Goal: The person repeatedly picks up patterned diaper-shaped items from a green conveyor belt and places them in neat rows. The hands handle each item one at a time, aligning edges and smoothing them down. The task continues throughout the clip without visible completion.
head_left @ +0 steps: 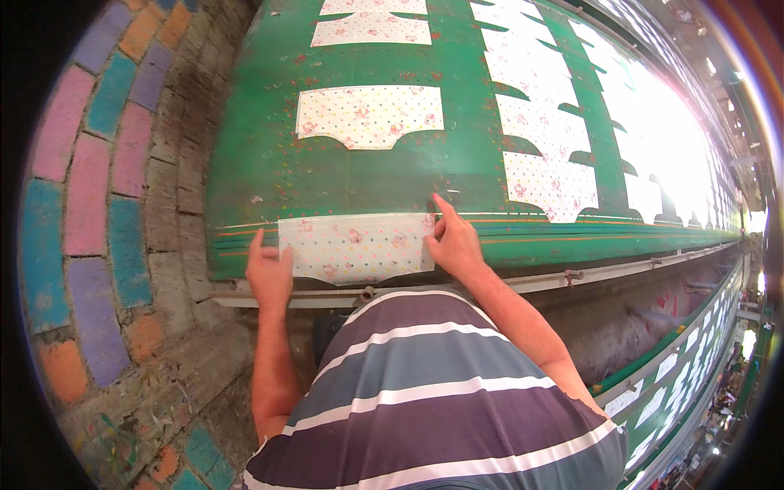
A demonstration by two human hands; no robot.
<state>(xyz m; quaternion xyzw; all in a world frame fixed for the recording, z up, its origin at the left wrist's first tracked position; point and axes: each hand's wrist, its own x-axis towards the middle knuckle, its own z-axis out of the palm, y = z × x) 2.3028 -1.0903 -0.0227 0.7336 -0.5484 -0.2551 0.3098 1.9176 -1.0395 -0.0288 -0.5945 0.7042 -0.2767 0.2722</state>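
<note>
A cut fabric piece (355, 247), white with coloured dots and small pink figures, is stretched between my hands at the near edge of the green table (359, 180). My left hand (270, 269), slightly blurred, is closed at the piece's left edge, with its index finger pointing up. My right hand (457, 245) pinches the right edge, its index finger stretched forward onto the green surface. The lower edge of this piece hangs close to my striped shirt. Beyond it, a matching fabric piece (369, 116) with a curved lower outline lies flat.
More printed pieces (551, 184) lie in columns to the right, washed out by glare farther off. A metal rail (563, 279) runs along the table's front. Another green table (686, 367) with white pieces stands at the lower right. Painted bricks (90, 196) lie left of the table.
</note>
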